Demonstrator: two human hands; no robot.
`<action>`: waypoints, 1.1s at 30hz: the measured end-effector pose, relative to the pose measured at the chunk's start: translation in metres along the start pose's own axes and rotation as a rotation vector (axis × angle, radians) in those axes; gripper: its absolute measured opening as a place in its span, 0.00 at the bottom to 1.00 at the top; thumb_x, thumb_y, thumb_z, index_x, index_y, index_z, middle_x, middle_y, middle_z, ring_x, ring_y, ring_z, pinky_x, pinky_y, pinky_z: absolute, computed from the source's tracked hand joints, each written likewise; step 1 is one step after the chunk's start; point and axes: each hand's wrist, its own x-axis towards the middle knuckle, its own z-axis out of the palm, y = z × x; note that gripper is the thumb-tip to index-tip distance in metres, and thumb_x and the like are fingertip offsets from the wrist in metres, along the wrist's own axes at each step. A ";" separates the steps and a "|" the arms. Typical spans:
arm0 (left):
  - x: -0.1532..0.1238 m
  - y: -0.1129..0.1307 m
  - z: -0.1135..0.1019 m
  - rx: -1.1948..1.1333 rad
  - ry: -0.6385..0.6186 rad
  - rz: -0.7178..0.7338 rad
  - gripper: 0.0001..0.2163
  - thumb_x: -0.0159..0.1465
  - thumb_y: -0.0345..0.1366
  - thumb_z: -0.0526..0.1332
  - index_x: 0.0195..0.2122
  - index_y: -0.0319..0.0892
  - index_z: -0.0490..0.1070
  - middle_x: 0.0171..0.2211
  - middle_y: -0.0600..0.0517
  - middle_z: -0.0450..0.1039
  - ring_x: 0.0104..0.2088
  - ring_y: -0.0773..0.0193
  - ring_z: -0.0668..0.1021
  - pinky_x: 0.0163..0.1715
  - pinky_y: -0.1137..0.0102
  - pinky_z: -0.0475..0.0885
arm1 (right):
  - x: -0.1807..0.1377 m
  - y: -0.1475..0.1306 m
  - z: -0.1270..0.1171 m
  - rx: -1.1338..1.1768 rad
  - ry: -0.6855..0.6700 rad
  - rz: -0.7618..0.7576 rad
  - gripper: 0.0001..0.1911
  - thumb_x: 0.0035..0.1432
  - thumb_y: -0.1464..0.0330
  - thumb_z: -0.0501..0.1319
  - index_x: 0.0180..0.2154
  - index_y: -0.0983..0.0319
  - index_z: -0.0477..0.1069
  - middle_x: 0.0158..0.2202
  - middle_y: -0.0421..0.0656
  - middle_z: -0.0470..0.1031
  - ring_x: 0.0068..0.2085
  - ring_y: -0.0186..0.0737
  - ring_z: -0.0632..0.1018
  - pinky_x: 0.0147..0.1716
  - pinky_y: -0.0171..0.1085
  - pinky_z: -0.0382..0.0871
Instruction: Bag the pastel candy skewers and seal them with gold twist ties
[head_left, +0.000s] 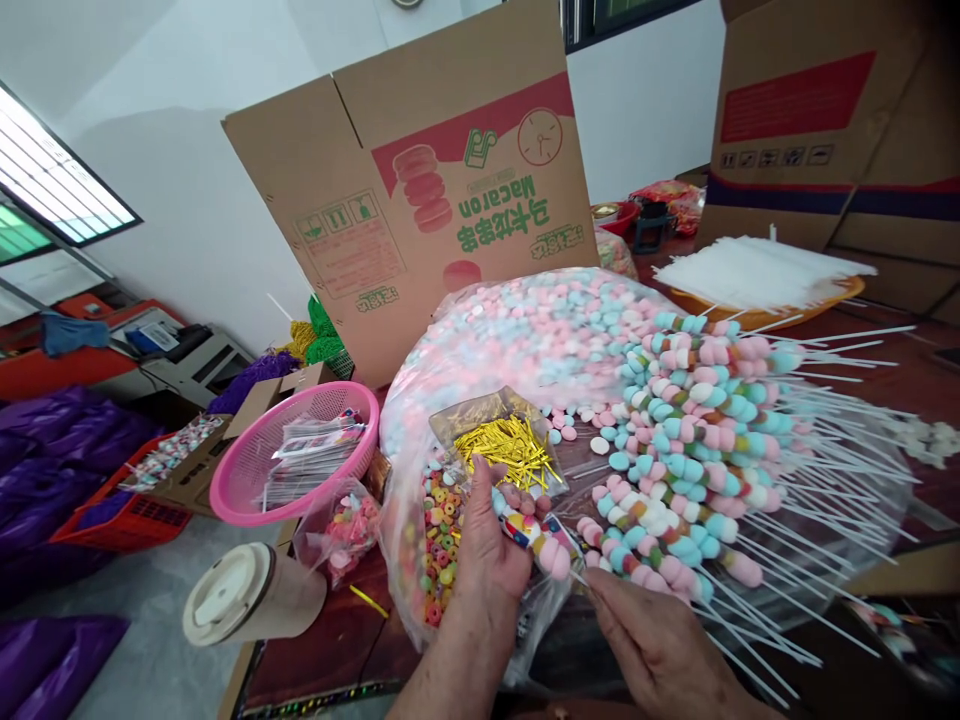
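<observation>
My left hand (491,550) is closed around a candy skewer (553,556), thumb raised along its side. A small printed wrapper (516,528) lies around part of the skewer, and pink candies show at the near end. The fingertips of my right hand (660,640) pinch the skewer's white stick just below the candies. Right beside the hands is a big pile of candy skewers (682,430) in pink, blue and white, sticks pointing right. Gold twist ties (506,445) fill a bag behind my left hand. Ring-shaped candies (442,540) lie in clear plastic at its left.
A large clear bag of pastel candies (525,320) stands before a cardboard box (465,180). White sticks (757,270) lie on an orange tray at the back right. On the left are a pink basket (225,490) of wrappers and a lidded cup (255,595) near the table edge.
</observation>
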 end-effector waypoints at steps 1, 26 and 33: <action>0.000 0.004 0.000 0.006 -0.009 -0.040 0.17 0.55 0.51 0.60 0.26 0.40 0.67 0.11 0.59 0.60 0.13 0.72 0.66 0.21 0.74 0.68 | 0.001 -0.003 -0.002 0.050 -0.043 0.010 0.13 0.62 0.71 0.44 0.34 0.61 0.66 0.25 0.42 0.73 0.27 0.36 0.74 0.27 0.31 0.66; -0.014 -0.035 0.003 -0.004 -0.049 -0.028 0.14 0.51 0.46 0.66 0.25 0.40 0.67 0.10 0.61 0.59 0.13 0.72 0.65 0.24 0.71 0.69 | 0.017 -0.011 0.006 -0.032 -0.004 0.221 0.16 0.63 0.67 0.42 0.33 0.62 0.67 0.25 0.45 0.76 0.27 0.39 0.77 0.23 0.33 0.63; -0.001 -0.020 -0.013 0.077 0.054 -0.042 0.12 0.54 0.44 0.64 0.28 0.41 0.66 0.21 0.53 0.71 0.22 0.66 0.74 0.29 0.68 0.71 | 0.019 -0.005 0.002 -0.166 -0.043 0.148 0.17 0.63 0.69 0.42 0.29 0.62 0.67 0.22 0.42 0.74 0.23 0.36 0.75 0.21 0.32 0.60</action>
